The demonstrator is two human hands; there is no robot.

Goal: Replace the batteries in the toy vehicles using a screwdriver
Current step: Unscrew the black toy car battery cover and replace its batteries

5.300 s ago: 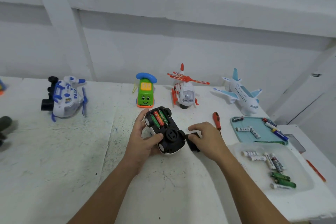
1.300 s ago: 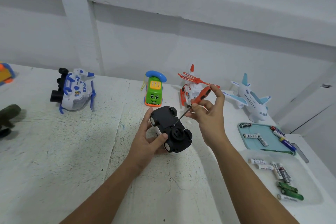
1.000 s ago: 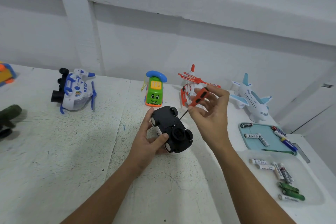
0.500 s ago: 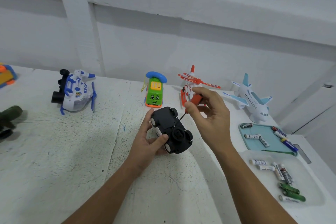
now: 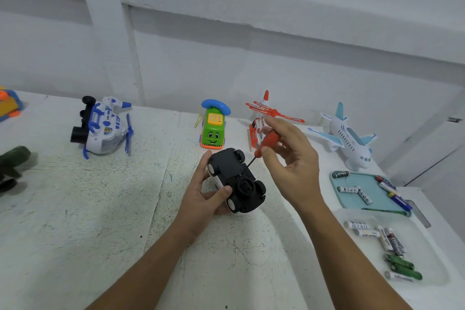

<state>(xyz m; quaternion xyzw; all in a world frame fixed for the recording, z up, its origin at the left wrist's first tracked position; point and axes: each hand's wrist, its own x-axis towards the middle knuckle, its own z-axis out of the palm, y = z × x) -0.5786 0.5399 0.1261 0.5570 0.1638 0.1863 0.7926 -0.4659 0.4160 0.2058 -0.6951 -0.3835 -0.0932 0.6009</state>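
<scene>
A toy car [image 5: 235, 179] lies upside down at the table's middle, its black underside and wheels facing up and its battery cover closed. My left hand [image 5: 203, 196] grips the car's left side, thumb over the body. My right hand [image 5: 289, 158] pinches the red handle of a screwdriver [image 5: 266, 143]. The thin black shaft slants down-left, and its tip sits on the car's underside near the cover. Loose batteries lie in a teal tray [image 5: 352, 199] and in a clear tray [image 5: 427, 254] at the right.
Along the back stand a blue-white helicopter [image 5: 104, 128], a green phone car [image 5: 214, 128], a red-white helicopter [image 5: 261, 118] and a white airplane [image 5: 349, 138]. A dark green toy [image 5: 12, 161] and an orange toy [image 5: 8, 106] sit at the left edge.
The battery cover went back over the batteries and my right hand picked up the screwdriver. Over the last second my fingers shifted round the handle while the tip stayed on the car.
</scene>
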